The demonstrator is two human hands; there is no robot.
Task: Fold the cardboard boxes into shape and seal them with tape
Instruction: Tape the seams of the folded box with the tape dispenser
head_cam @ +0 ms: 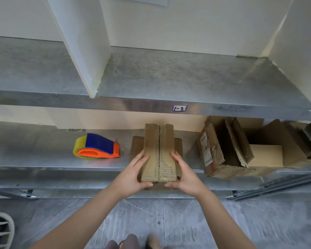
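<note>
Here we are holding one small cardboard box between our two hands, at the front edge of the lower shelf. Our left hand is gripping its left side, fingers lying along the wall and thumb tucking under the near end. Our right hand is doing the same on the right side. The two thumbs are almost meeting beneath the box. Its two top flaps are lying shut, forming one seam running away from us down the middle. We cannot tell whether the box is resting on the shelf or hanging just above it.

Well to the left of our left hand, one tape dispenser is sitting on the same shelf, blue and orange with a yellowish roll, apart from the box.

To the right of our right hand, one open box with a printed label on its side is standing tilted. Beyond it more open cardboard is lying, and we are counting at least one further box there.

Above our hands, one upper shelf is carrying a single handwritten tag on its front lip, directly beyond the held box.
</note>
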